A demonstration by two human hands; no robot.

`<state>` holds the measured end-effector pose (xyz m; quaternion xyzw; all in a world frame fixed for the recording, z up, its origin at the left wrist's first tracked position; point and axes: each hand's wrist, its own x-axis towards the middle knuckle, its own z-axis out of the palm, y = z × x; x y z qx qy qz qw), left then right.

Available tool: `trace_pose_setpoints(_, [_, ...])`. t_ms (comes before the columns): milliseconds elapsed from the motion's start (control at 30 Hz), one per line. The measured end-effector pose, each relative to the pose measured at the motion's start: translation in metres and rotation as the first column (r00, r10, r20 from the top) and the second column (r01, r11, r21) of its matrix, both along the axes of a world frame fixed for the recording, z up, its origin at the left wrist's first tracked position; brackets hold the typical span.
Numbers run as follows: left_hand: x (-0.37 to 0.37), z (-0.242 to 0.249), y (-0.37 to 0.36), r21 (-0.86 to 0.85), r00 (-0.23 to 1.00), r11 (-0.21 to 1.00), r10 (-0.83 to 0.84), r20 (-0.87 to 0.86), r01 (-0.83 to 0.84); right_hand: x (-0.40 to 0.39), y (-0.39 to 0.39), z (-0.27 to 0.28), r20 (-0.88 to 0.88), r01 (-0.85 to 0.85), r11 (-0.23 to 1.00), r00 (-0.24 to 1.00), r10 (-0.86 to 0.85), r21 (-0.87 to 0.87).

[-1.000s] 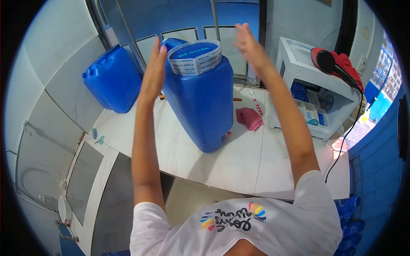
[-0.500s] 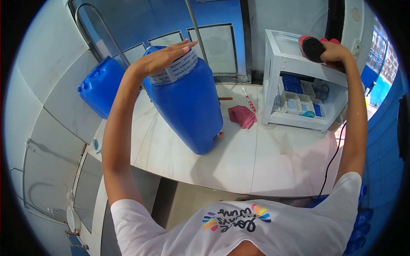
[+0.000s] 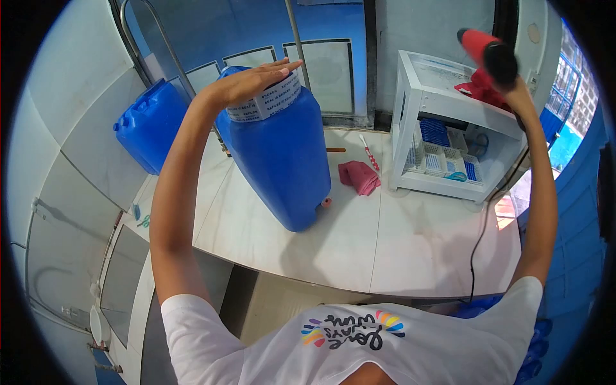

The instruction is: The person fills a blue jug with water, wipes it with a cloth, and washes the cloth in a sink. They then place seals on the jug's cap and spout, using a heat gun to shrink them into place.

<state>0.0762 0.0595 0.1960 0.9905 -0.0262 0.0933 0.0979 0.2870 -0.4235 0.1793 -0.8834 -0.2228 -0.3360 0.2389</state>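
Two hands: both raised, one to each side of the counter (image 3: 359,250).
Left hand (image 3: 253,80): lies flat, palm down, on top of the big blue jug (image 3: 282,154); fingers (image 3: 282,67) stretched out and released, pressing rather than gripping.
Right hand (image 3: 516,90): lifted above the white shelf unit (image 3: 449,83), fingers clenched round the handle of a red and black hair dryer (image 3: 487,51), nozzle pointing away from the palm towards the jug side.
Jug: stands on the counter, leaning a little, directly under the left fingers; a second blue jug (image 3: 144,125) sits well apart, beyond the left wrist.
Seal band (image 3: 266,102): white printed sleeve round the jug's neck, just below the left fingertips; looks thin and loose.
Cord (image 3: 478,247): black, hangs from the dryer past the right forearm and over the counter edge.
Pink cloth (image 3: 359,176): crumpled, soft, on the counter between the two hands; a small red-and-white tool lies just beyond it, too small to identify.
Materials: jugs are smooth moulded plastic with rounded corners; counter is pale, glossy slabs; shelf unit is hard white plastic with small blue and white trays inside.
Risk, heat: I judge that hot air aimed at the band could catch the left fingers, since they rest right on it.
Risk, tipping: a tall leaning jug on a slick counter could slide or topple if the flat hand pushes sideways.
Risk, cord: the dangling cord could snag on the shelf unit or the counter edge and jerk the dryer.
Risk, band: uneven heat may wrinkle or split so thin a sleeve.
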Motion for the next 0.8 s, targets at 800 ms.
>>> trace_pose_setpoints(800, [0.004, -0.003, 0.009, 0.001, 0.999, 0.999, -0.049, 0.009, 0.049, -0.282, 0.147, -0.113, -0.157, -0.122, 0.201, 0.301, 0.941, 0.972])
